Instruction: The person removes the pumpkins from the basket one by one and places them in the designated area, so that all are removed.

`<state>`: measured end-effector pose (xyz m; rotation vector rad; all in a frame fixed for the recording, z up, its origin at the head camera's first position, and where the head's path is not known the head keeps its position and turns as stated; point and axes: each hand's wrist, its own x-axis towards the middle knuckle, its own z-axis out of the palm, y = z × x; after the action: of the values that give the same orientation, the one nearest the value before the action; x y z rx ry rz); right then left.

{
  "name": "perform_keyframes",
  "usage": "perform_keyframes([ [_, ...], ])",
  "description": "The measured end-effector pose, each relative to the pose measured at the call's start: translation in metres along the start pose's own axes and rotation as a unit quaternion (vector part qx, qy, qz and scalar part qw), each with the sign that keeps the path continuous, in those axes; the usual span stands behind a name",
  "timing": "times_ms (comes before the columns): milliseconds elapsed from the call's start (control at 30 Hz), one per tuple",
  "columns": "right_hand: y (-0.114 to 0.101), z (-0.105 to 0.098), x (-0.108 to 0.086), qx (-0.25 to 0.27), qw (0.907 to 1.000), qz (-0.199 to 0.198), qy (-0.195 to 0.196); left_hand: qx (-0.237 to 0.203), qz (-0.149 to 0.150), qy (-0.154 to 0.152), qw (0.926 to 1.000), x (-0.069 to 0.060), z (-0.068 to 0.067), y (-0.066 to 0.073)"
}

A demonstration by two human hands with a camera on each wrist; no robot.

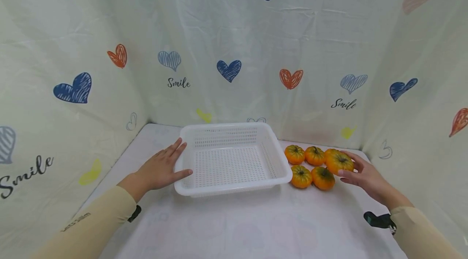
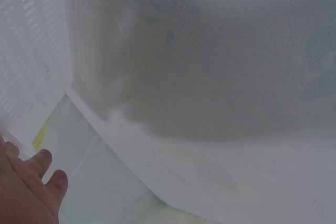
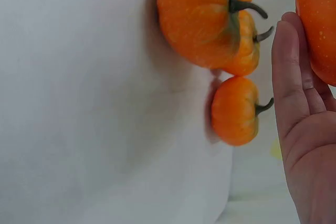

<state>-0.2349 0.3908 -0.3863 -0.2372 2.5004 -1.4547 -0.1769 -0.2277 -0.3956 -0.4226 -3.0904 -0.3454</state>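
Observation:
My left hand (image 1: 161,169) rests on the left rim of a white plastic basket (image 1: 234,188), fingers spread and fairly straight. Nothing shows inside the basket. In the left wrist view, part of the left hand (image 2: 34,182) appears below the basket's slotted wall (image 2: 31,40). With thumb and fingers, my right hand (image 1: 369,178) grips a small orange pumpkin (image 1: 339,163), raised above the others. The right wrist view has that held pumpkin (image 3: 320,24) at its right edge, against the fingers of the right hand (image 3: 310,145). Several similar pumpkins (image 1: 301,176) sit close together right of the basket.
A white cloth covers the table (image 1: 234,226). Behind and at both sides hangs a pale curtain (image 1: 226,27) printed with hearts and writing. The back row of pumpkins (image 1: 294,154) stands near the table's far edge.

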Motion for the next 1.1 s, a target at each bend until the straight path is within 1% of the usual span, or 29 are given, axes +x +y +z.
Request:
perform_keyframes([
  [233, 0.020, -0.004, 0.001, -0.005, 0.9991, 0.038, 0.017, -0.002, 0.002, 0.001, 1.0000, -0.001, 0.000, 0.000],
  [400, 0.035, -0.006, 0.000, -0.006, 0.9977, 0.061, 0.027, -0.002, -0.001, -0.005, 1.0000, 0.000, 0.001, -0.001],
  [500, 0.041, -0.006, -0.001, -0.003, 0.9963, 0.080, 0.032, 0.000, 0.000, -0.004, 1.0000, 0.000, 0.002, -0.002],
  [733, 0.056, -0.008, -0.001, 0.001, 0.9930, 0.111, 0.040, 0.002, -0.003, -0.005, 1.0000, 0.001, 0.003, -0.002],
  [967, 0.070, -0.009, 0.002, -0.024, 0.9861, 0.158, 0.043, 0.001, 0.005, 0.000, 1.0000, 0.000, 0.001, 0.000],
  [1100, 0.076, -0.009, 0.003, -0.046, 0.9848, 0.163, 0.040, 0.001, 0.006, -0.001, 1.0000, 0.000, -0.001, 0.000],
])
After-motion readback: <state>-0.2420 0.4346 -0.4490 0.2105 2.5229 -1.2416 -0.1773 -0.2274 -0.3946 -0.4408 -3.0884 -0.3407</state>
